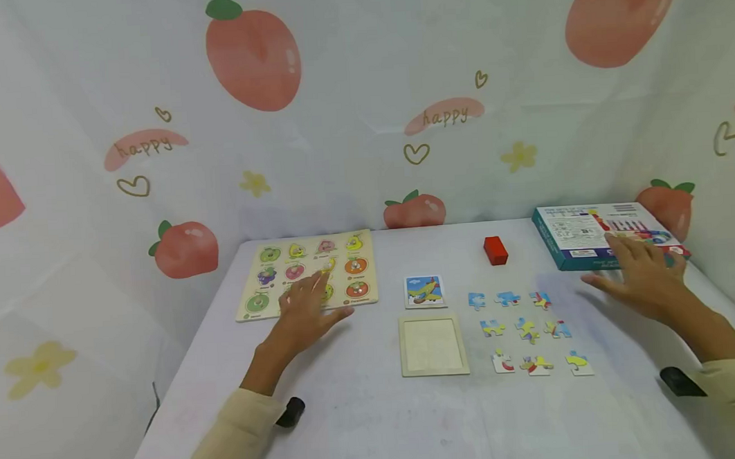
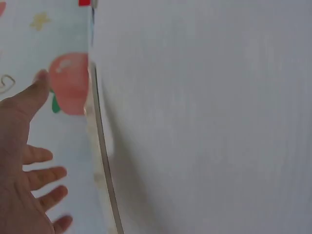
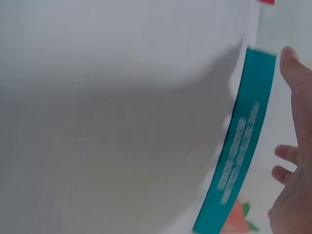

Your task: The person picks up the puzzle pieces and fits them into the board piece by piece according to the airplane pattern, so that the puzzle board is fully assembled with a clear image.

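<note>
My left hand (image 1: 306,316) hovers at the near edge of a wooden fruit board (image 1: 307,267), thumb out and fingers spread, holding nothing. In the left wrist view the board's thin edge (image 2: 105,151) runs beside the spread fingers. Over on the right, my right hand (image 1: 647,281) is held near the front of a flat teal-and-white box (image 1: 610,227), its fingers extended and overlapping the box in the head view. The right wrist view shows the box's teal side (image 3: 239,141) next to that hand, which grips nothing.
Between the hands lie a square wooden frame (image 1: 434,346), a small airplane picture (image 1: 425,291) and several loose jigsaw pieces (image 1: 525,329) in rows. A red block (image 1: 495,250) sits toward the back. Behind the white table (image 1: 378,430) hangs a fruit-print cloth (image 1: 339,161).
</note>
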### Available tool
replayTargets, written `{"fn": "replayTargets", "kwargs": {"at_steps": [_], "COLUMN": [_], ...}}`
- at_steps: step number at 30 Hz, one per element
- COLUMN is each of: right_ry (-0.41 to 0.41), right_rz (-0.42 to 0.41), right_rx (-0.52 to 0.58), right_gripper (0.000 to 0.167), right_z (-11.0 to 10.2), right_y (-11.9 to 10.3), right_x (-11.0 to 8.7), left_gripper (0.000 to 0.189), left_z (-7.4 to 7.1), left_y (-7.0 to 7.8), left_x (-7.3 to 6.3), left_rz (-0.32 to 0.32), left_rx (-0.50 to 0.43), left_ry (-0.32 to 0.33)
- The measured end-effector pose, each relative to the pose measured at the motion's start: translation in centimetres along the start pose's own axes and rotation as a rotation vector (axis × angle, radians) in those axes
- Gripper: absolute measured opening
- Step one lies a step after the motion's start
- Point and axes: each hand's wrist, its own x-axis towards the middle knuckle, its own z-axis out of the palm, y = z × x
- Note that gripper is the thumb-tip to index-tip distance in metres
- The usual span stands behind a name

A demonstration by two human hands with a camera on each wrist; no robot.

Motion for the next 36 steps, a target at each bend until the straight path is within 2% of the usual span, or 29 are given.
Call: {"fn": "replayTargets", "kwargs": {"at_steps": [4, 8, 11, 15, 22, 31, 36], "right_ry": [-0.014, -0.039, -0.058, -0.099, -0.193, -0.283, -0.296], "right_rz": [-0.025, -0.057, -0.102, -0.147, -0.195, -0.209, -0.198], "right_rx": [0.003, 0.017, 0.060, 0.128, 0.213, 0.248, 0.230], "right_gripper": [0.104, 0.097, 0.092, 0.087, 0.067, 0.055, 0.049], "right_z": [0.3, 0.7, 1.1, 1.7, 3.1, 4.1, 4.2], "right_y": [-2.7, -5.8, -8.1, -10.8, -14.3, -17.1, -17.7], "right_x": [0.5, 0.8, 0.9, 1.0, 1.6, 2.3, 2.6], "left_gripper": [0.085, 0.079, 0.078, 0.077, 0.082, 0.090, 0.093], "left_z": [0.4, 0.8, 1.3, 1.9, 2.6, 3.2, 3.4], "left_y": [2.0, 4.5, 6.0, 7.4, 8.6, 8.7, 8.8], "left_x": [-0.5, -1.1, -1.3, -1.5, -1.6, -1.7, -1.7], "left_rz": [0.078, 0.110, 0.133, 0.164, 0.212, 0.186, 0.171], "left_rx": [-0.159, -0.301, -0.360, -0.406, -0.353, -0.301, -0.281], "left_ry": [-0.024, -0.123, -0.191, -0.249, -0.325, -0.367, -0.375]}}
